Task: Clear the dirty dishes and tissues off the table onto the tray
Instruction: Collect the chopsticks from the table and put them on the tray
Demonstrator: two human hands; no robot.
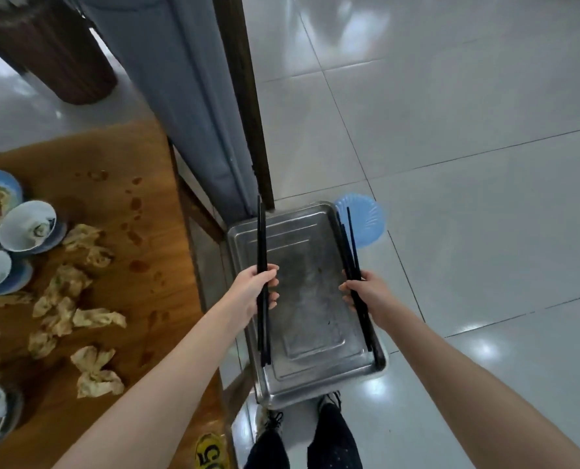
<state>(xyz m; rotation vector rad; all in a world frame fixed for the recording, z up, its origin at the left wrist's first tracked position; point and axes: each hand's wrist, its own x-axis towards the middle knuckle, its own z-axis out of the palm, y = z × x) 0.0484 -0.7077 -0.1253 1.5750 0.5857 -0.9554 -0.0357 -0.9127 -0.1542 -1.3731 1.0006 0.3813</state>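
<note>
Head view is showing the left hand (260, 289) and right hand (363, 291), fingers (272, 282) curling tightly round a left chopstick bundle (262, 238) and a right chopstick bundle (351, 245). Both bundles are hovering lengthwise over the metal tray (309, 252), likely so they land flat. Crumpled tissues (95, 370) and dirty bowls (28, 226) are waiting on the table (139, 231). The frame edge is cutting off some bowls, and the tray is hiding most of the blue stool (366, 221).

Black characters are printed on a yellow sticker (210, 451) at the near edge of the wooden table (153, 231): a "5" is read, followed by a partly cropped "0" or "G".
</note>
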